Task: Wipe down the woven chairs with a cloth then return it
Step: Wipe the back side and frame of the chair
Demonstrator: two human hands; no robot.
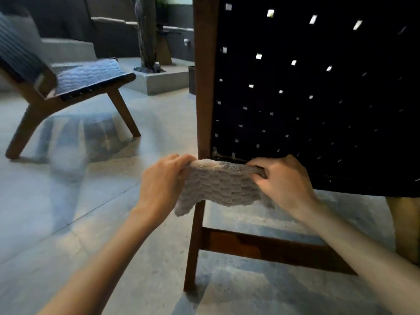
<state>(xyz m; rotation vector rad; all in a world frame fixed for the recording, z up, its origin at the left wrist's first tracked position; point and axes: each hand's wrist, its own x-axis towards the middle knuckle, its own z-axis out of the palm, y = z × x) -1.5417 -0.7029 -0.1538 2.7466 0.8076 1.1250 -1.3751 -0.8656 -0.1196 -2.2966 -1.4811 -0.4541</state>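
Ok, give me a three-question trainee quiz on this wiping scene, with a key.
1. True or false: only the left hand holds the cloth.
2. The cloth is at which edge of the woven panel of the near chair? A) top B) bottom C) right
3. How many woven chairs are in view?
Key: 1. False, the right hand grips it too. 2. B. 3. Two; the second chair stands at left.

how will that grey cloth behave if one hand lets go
Probably floppy: the cloth sags between the left hand and right hand. Likely light, since finger pinches hold it. Its nubby pile should grip, not slip.
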